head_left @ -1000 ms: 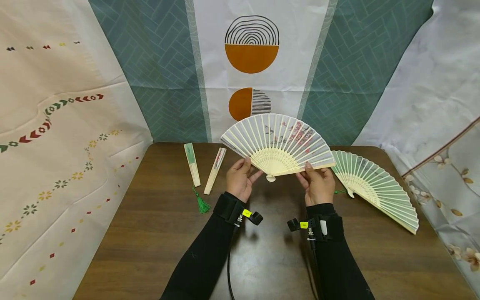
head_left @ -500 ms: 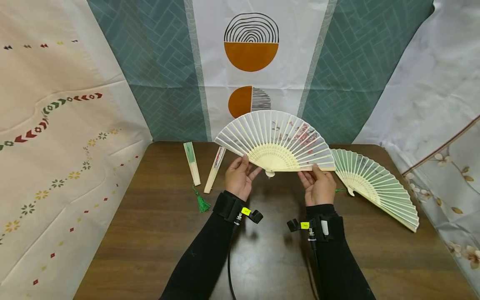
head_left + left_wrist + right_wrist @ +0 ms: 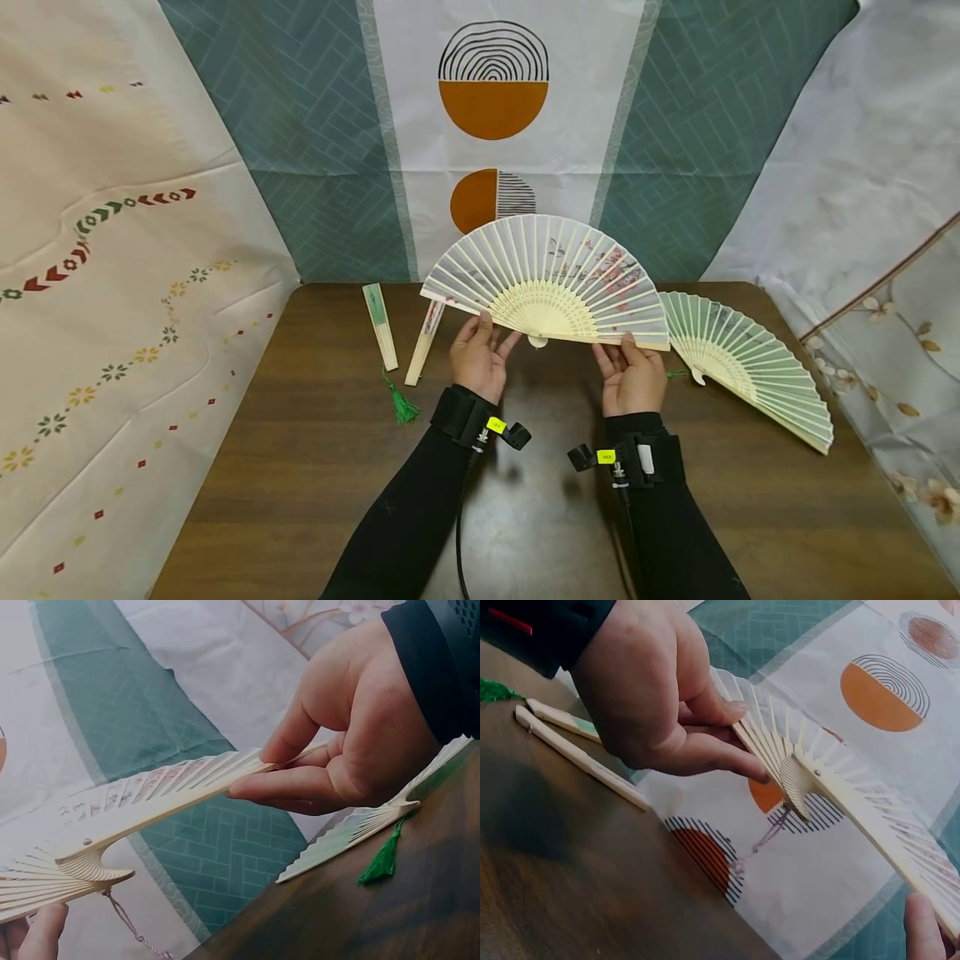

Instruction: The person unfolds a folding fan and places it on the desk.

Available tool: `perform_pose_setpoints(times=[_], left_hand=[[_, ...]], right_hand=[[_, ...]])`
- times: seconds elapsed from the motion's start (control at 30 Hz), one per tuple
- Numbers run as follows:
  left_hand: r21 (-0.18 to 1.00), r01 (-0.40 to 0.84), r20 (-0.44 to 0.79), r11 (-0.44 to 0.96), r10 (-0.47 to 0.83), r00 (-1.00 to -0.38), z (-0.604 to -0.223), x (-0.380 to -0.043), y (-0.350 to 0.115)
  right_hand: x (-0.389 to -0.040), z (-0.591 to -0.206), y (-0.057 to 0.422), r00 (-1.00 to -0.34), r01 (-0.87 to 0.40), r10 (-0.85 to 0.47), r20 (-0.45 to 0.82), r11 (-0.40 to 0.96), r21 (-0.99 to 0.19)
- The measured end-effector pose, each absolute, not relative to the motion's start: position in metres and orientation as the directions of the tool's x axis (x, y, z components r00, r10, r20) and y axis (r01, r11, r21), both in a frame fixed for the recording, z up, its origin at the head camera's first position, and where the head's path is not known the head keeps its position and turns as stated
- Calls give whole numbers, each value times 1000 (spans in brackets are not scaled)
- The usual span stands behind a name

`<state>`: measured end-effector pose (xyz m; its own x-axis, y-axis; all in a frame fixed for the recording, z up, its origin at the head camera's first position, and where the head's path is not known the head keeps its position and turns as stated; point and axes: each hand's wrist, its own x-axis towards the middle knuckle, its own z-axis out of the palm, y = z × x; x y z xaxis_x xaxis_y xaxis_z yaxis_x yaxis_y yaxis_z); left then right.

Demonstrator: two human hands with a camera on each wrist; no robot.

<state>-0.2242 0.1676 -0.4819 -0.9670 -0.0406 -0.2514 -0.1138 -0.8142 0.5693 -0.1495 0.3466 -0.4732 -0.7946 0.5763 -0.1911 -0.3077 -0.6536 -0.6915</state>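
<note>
A white folding fan [image 3: 543, 279] with pink-red blossoms is spread to nearly a half circle, held up above the table. My left hand [image 3: 480, 362] pinches its left outer rib, thumb in front. At the right end, my right hand [image 3: 633, 375] pinches the other outer rib. A pinkish cord [image 3: 124, 919] hangs from the fan's pivot. Across the left wrist view the right hand [image 3: 367, 727] grips the rib between thumb and fingers. In the right wrist view the left hand [image 3: 649, 690] holds the ribs near the pivot.
A spread green fan [image 3: 750, 362] lies on the wooden table [image 3: 300, 500] at the right. Two folded fans, one green-topped [image 3: 381, 325] with a green tassel [image 3: 403, 407], one white [image 3: 426, 342], lie at the left. Patterned cloths [image 3: 300, 125] hang behind and beside the table.
The white fan has spread wider, its left edge swinging left and down. Its right rib tilts slightly lower at the outer end. Both hands keep their pinch. The head view shifts slightly.
</note>
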Motion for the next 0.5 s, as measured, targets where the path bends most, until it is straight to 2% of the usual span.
perform_pose_setpoints(times=[0.3, 0.5], left_hand=[[599, -99, -222, -795, -46, -974, -486, -218, 174], [708, -201, -242, -677, 34, -970, -495, -213, 172]], right_hand=[[-139, -479, 350, -784, -328, 584, -208, -676, -660], [-113, -489, 363, -786, -283, 568, -245, -682, -674]])
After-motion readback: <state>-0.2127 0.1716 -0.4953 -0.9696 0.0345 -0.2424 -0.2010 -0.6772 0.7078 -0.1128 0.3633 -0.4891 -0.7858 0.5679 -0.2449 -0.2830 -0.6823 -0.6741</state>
